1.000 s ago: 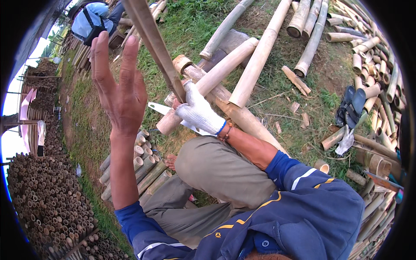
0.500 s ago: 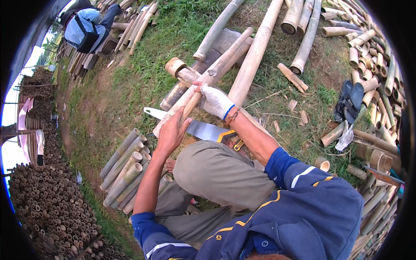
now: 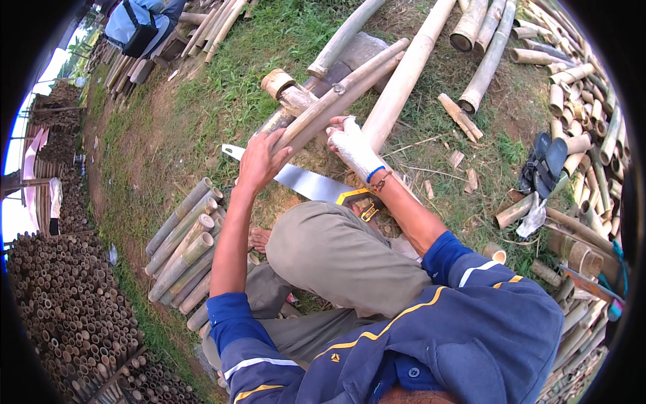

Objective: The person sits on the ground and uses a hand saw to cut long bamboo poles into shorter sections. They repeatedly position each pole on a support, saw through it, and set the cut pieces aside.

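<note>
My left hand [image 3: 258, 163] is closed round the near end of a bamboo pole [image 3: 340, 93]. A long line runs down the pole, so it looks like two lengths lying together; I cannot tell if it is split. It slants up and right across a short, thick bamboo piece [image 3: 296, 99]. My right hand [image 3: 353, 145], in a white glove with bare fingertips, is just right of the pole, its fingers loosely bent and apart, nothing visible in them. Below both hands, a handsaw [image 3: 313, 184] with a yellow and black handle lies beside my raised knee.
Cut bamboo tubes [image 3: 185, 249] are stacked at my left. A long thick pole [image 3: 410, 64] runs away to the right of my work. Black sandals [image 3: 548, 161] rest by a bamboo heap [image 3: 592, 101]. At the far left a person in light blue [image 3: 141, 27] bends over.
The bamboo pole has shifted up and away from me, its near end now in my left hand. My right hand has come off it and moved right. The handsaw stays put.
</note>
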Action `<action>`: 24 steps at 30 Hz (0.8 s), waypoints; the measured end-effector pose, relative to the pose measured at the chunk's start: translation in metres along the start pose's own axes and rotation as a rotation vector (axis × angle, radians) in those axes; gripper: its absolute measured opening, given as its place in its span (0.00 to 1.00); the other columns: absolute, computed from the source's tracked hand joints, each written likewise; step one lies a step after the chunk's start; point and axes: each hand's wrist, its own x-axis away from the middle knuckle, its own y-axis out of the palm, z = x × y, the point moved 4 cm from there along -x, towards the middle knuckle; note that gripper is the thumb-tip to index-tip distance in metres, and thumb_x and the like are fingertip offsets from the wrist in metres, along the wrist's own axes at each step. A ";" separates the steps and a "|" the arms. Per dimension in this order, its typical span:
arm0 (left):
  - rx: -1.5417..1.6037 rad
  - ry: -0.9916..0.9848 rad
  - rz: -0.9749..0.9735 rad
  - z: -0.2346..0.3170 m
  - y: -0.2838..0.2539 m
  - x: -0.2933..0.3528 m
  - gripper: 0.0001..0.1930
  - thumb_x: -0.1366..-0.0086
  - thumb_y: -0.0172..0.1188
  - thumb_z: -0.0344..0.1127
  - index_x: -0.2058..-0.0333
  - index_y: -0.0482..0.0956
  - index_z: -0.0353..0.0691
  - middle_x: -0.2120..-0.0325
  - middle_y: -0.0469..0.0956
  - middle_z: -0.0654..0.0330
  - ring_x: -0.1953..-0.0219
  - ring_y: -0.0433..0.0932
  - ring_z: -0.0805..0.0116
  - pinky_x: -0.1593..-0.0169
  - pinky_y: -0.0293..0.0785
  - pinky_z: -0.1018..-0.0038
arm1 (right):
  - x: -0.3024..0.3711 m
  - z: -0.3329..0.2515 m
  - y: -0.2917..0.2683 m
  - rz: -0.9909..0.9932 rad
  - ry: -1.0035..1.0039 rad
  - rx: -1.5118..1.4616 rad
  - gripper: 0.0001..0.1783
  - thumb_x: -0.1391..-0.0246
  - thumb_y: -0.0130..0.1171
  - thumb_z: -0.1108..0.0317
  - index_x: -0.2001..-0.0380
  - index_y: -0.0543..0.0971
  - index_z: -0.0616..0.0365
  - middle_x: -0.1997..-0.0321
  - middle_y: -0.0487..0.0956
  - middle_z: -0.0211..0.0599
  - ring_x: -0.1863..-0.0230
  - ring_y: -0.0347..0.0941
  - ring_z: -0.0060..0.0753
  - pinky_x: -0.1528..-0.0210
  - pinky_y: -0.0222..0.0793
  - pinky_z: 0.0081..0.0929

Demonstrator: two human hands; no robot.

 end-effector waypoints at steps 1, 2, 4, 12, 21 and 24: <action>0.041 -0.004 0.040 -0.005 -0.001 0.001 0.28 0.30 0.73 0.50 0.35 0.84 0.48 0.50 0.82 0.47 0.44 0.80 0.44 0.38 0.77 0.52 | 0.007 0.013 -0.008 0.085 -0.123 0.143 0.26 0.34 0.70 0.66 0.37 0.76 0.63 0.54 0.78 0.36 0.62 0.81 0.27 0.58 0.82 0.31; 0.056 -0.013 0.040 -0.021 0.001 0.003 0.29 0.31 0.74 0.53 0.36 0.85 0.48 0.54 0.80 0.47 0.46 0.79 0.45 0.40 0.76 0.51 | 0.013 0.019 -0.005 0.090 -0.120 0.220 0.27 0.33 0.70 0.66 0.35 0.75 0.64 0.53 0.77 0.38 0.58 0.81 0.28 0.57 0.83 0.31; 0.146 -0.031 0.022 -0.041 0.002 0.004 0.31 0.33 0.75 0.57 0.36 0.86 0.48 0.57 0.78 0.49 0.47 0.80 0.48 0.41 0.76 0.53 | 0.017 0.035 0.000 0.105 -0.197 0.257 0.32 0.33 0.69 0.67 0.31 0.73 0.65 0.48 0.76 0.42 0.53 0.81 0.29 0.55 0.84 0.32; 0.664 -0.216 -0.148 -0.096 0.008 0.027 0.37 0.39 0.81 0.62 0.35 0.87 0.50 0.46 0.89 0.48 0.44 0.85 0.59 0.38 0.79 0.62 | 0.006 0.054 0.055 -0.061 0.412 -0.586 0.38 0.27 0.68 0.55 0.24 0.63 0.54 0.28 0.70 0.45 0.31 0.73 0.52 0.34 0.78 0.58; 0.838 -0.332 -0.042 -0.094 0.030 0.050 0.36 0.36 0.81 0.55 0.34 0.86 0.46 0.46 0.89 0.54 0.45 0.86 0.64 0.38 0.80 0.66 | -0.030 0.039 0.075 -0.149 0.401 -0.809 0.39 0.32 0.72 0.49 0.27 0.67 0.48 0.29 0.70 0.46 0.30 0.70 0.57 0.34 0.72 0.72; 0.866 -0.336 -0.006 -0.092 0.033 0.052 0.34 0.34 0.80 0.52 0.34 0.86 0.42 0.43 0.88 0.55 0.43 0.85 0.65 0.36 0.79 0.65 | -0.004 0.022 0.104 -0.167 0.707 -0.958 0.43 0.39 0.79 0.49 0.28 0.67 0.46 0.29 0.70 0.47 0.28 0.69 0.59 0.32 0.70 0.76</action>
